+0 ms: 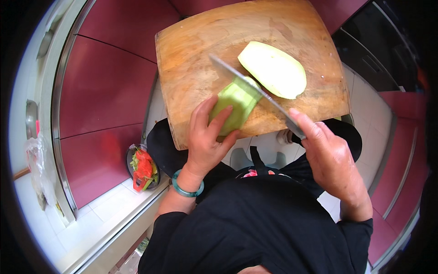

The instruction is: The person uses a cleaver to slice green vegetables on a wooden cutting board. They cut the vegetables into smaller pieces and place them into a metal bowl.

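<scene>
A wooden cutting board lies across the person's lap. My left hand presses a green vegetable piece, skin side up, onto the board, its fingers spread over the near part. In my right hand is a knife, held at the near right end; its blade runs diagonally over the far end of the green piece. Whether the edge has entered the flesh cannot be told. Behind the blade a pale vegetable half rests on the board, bright face up and touched by neither hand.
A dark bin with vegetable scraps and something red stands on the floor at the left. Dark red cabinets flank the left side; more cabinets and a black appliance are at the right. A clear plastic bag hangs at the far left.
</scene>
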A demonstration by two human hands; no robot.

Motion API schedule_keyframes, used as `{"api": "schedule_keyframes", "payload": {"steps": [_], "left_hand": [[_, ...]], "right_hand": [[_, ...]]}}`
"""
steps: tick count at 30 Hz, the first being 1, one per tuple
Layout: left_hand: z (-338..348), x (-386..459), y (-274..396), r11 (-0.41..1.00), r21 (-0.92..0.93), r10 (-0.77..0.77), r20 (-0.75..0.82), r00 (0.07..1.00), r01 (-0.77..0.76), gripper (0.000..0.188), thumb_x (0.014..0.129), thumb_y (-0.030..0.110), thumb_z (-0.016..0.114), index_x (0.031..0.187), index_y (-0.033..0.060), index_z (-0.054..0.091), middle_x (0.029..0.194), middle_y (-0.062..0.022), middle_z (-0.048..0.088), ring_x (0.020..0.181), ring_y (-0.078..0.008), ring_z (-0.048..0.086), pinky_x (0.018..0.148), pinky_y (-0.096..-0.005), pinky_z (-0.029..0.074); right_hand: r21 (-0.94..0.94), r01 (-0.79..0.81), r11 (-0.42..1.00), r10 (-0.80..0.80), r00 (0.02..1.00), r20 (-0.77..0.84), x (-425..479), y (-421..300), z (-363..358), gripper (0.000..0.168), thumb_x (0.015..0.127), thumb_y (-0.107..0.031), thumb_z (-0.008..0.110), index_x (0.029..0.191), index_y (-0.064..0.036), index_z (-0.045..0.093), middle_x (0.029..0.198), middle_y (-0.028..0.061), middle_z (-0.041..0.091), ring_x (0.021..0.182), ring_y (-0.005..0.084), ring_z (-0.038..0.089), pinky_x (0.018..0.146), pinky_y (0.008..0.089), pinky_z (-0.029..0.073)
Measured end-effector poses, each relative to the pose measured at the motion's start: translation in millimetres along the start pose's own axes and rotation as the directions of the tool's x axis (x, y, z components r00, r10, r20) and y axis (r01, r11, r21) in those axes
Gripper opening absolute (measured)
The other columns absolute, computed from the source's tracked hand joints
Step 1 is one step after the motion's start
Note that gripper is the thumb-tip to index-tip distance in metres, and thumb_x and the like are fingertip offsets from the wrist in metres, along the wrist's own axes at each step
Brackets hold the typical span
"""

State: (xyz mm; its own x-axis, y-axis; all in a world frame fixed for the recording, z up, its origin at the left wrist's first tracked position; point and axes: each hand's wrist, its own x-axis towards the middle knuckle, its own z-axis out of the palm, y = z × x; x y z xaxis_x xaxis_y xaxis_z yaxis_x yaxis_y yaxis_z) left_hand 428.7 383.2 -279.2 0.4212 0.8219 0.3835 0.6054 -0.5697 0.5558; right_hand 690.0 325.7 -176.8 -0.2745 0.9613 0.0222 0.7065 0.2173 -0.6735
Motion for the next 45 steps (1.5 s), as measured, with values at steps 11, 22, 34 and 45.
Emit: {"api": "schedule_keyframes", "payload": {"steps": [11,22,34,45], "left_hand": [[-3.8,18.6,13.1,0.998,-0.004,0.056,-0.003,0.998,-0.056,0.053,0.059,0.008,0.084,0.11,0.0063,0.067,0.117,-0.0186,0.058,0.106,-0.0384,0.057,0.086,-0.046,0.048],[-3.9,43.7,15.8,0.993,-0.018,0.12,0.12,0.985,-0.119,0.037,0.062,0.003,0.076,0.099,0.0046,0.071,0.102,-0.0149,0.06,0.091,-0.0367,0.057,0.077,-0.0438,0.048],[-3.1,47.1,16.4,0.993,0.029,0.106,0.19,0.976,-0.114,0.04,0.063,0.003,0.073,0.103,0.0055,0.07,0.1,-0.0144,0.057,0.088,-0.0359,0.055,0.076,-0.0434,0.046],[-2.1,47.5,18.6,0.993,0.03,0.11,0.154,0.982,-0.116,0.039,0.063,0.002,0.073,0.102,0.0044,0.07,0.1,-0.0135,0.059,0.088,-0.0351,0.055,0.077,-0.0421,0.047]], "right_hand": [[-0.082,0.004,0.997,0.008,0.989,0.146,-1.8,0.9,-1.9,0.085,0.073,0.013,0.06,0.15,-0.015,0.04,0.088,0.0162,0.054,0.067,0.0321,0.061,0.06,0.04,0.053],[-0.094,-0.001,0.996,0.02,0.978,0.209,2.0,-1.1,-6.9,0.073,0.082,0.002,0.06,0.15,-0.016,0.039,0.092,0.0172,0.053,0.068,0.0309,0.063,0.059,0.0383,0.055],[-0.181,0.045,0.983,-0.008,0.979,0.201,0.3,1.1,-5.8,0.068,0.083,-0.002,0.059,0.148,-0.012,0.042,0.089,0.0134,0.051,0.06,0.0235,0.06,0.052,0.0324,0.053],[-0.144,0.024,0.989,0.006,0.979,0.203,-0.2,-3.1,-11.3,0.068,0.082,-0.001,0.06,0.147,-0.01,0.043,0.088,0.0132,0.051,0.06,0.0238,0.059,0.053,0.0332,0.053]]}}
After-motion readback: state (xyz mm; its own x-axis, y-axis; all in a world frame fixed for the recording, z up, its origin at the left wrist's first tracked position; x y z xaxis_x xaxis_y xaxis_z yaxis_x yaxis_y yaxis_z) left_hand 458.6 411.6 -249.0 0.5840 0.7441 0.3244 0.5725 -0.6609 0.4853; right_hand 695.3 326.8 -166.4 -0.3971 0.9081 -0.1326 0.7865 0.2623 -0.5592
